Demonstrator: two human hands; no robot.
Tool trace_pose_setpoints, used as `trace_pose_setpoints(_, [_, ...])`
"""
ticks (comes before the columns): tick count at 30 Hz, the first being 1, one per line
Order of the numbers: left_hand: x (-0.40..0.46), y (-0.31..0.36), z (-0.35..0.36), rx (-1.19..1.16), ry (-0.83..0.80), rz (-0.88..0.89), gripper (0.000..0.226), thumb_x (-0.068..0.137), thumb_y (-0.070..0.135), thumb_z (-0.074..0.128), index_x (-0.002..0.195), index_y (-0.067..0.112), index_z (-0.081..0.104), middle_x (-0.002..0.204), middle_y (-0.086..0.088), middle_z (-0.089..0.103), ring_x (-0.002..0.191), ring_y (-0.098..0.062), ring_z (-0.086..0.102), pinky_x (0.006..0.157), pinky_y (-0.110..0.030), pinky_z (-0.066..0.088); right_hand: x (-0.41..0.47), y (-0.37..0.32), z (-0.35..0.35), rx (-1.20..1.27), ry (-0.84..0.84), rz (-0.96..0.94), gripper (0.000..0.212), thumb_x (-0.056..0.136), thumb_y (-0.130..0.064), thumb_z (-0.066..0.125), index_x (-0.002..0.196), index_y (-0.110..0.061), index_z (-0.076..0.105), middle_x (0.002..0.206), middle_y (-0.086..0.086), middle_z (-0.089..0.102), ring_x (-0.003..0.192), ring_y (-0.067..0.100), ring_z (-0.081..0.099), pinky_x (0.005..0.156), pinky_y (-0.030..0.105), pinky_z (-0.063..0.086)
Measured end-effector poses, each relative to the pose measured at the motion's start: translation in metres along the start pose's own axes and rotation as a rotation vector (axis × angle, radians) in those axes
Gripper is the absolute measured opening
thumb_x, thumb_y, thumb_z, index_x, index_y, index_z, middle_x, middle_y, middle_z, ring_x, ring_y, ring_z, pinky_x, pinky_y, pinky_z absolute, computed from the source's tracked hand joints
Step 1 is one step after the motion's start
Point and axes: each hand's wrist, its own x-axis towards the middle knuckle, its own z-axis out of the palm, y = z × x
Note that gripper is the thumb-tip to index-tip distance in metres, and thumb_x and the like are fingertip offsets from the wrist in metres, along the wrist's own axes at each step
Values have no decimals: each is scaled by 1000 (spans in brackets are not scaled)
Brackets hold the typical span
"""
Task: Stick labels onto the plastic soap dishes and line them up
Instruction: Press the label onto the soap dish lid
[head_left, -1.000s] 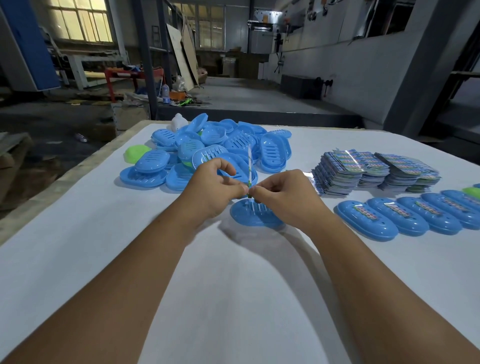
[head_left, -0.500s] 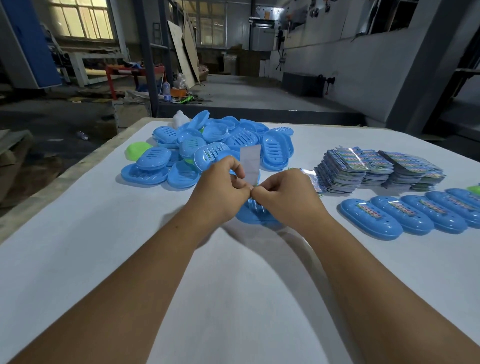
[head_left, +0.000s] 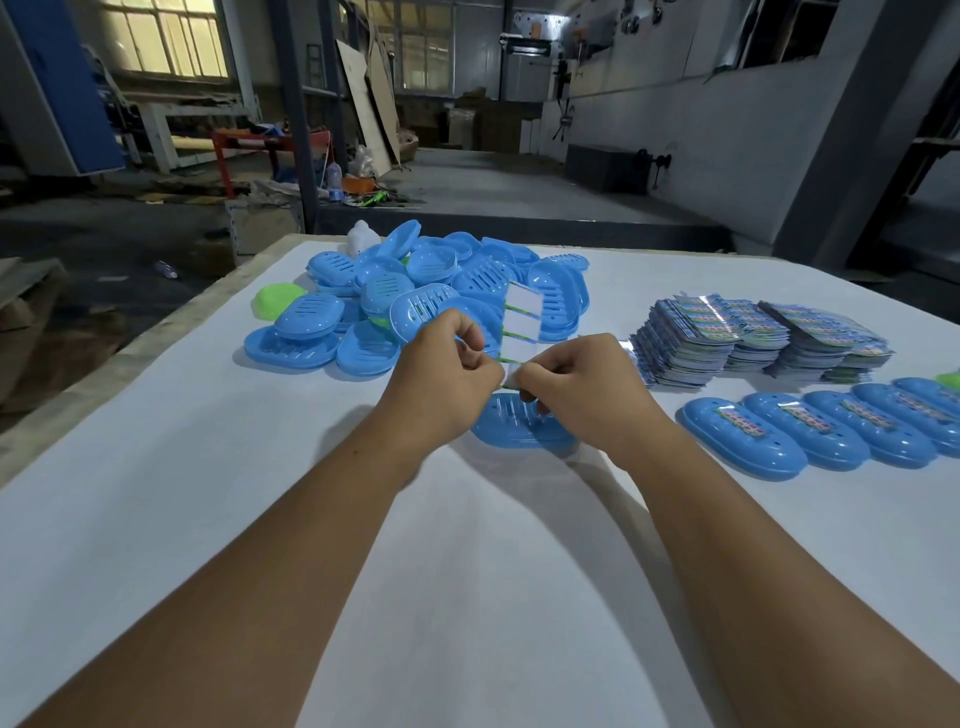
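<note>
Both hands, my left hand (head_left: 441, 374) and right hand (head_left: 576, 384), now pinch the label (head_left: 519, 312) together, peeling its backing wider above the blue soap dish (head_left: 511, 431). I judge sticking comes next, then joining the labelled row (head_left: 831, 431) at right.

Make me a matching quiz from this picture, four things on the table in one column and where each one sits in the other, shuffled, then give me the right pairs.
Things:
1. heap of blue soap dishes
2. stacks of labels
3. labelled soap dishes
4. single blue soap dish

Places:
A. lined up in a row along the right edge
B. directly under the two hands
C. piled at the far left of the table
D. stacked at the far right, behind the row

Pairs: 1-C, 2-D, 3-A, 4-B
</note>
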Motion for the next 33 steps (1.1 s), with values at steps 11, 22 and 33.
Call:
trace_pose_setpoints(11, [14, -1, -17, 158, 87, -260, 20, 86, 8, 44, 75, 23, 52, 74, 7, 54, 73, -19, 51, 57, -30, 36, 3, 3, -15, 28, -21, 130, 25, 77, -25, 64, 57, -15, 73, 54, 3, 66, 43, 9, 47, 41, 19, 36])
trace_pose_setpoints(22, [3, 0, -53, 889, -90, -289, 19, 82, 29, 59, 99, 20, 59, 98, -2, 64, 93, -26, 60, 77, -35, 50, 4, 4, -15, 2, -13, 169, 27, 78, -25, 63, 55, -17, 73, 51, 3, 64, 38, 6, 45, 43, 20, 39])
trace_pose_setpoints(33, [-3, 0, -58, 1061, -197, -310, 20, 71, 37, 63, 87, 25, 65, 84, 5, 68, 83, -18, 62, 63, -29, 45, 4, 3, -13, 7, 3, 130, 24, 78, -26, 63, 59, -15, 74, 52, 7, 64, 41, 9, 46, 47, 23, 41])
